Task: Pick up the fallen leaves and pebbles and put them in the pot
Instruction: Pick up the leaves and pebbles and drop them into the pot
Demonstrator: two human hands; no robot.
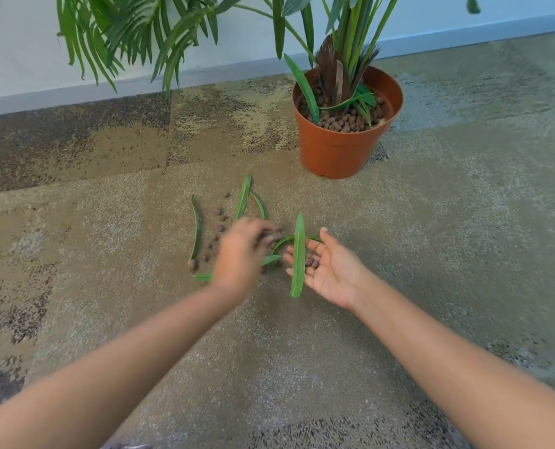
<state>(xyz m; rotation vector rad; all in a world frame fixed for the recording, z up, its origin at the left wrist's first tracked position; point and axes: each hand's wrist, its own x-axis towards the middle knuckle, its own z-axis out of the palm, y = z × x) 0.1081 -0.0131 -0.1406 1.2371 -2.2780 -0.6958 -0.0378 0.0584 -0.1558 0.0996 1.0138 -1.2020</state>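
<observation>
Gathering leaves and pebbles off the carpet (pixel 399 241).
Right hand (pixel 329 270) spread at centre, cradling leaf (pixel 298 257) and pebbles (pixel 311 262); left hand (pixel 242 251) blurred, grip unclear.

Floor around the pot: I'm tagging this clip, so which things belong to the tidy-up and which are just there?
Part of the job:
- fallen leaves on the carpet
- loose pebbles
- terracotta pot
- right hand, open, holding a leaf and pebbles
- left hand, blurred

Just there:
- carpet
- wall
- palm fronds

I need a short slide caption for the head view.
Left hand gathers pebbles; open right hand holds a leaf, pot beyond.
</observation>
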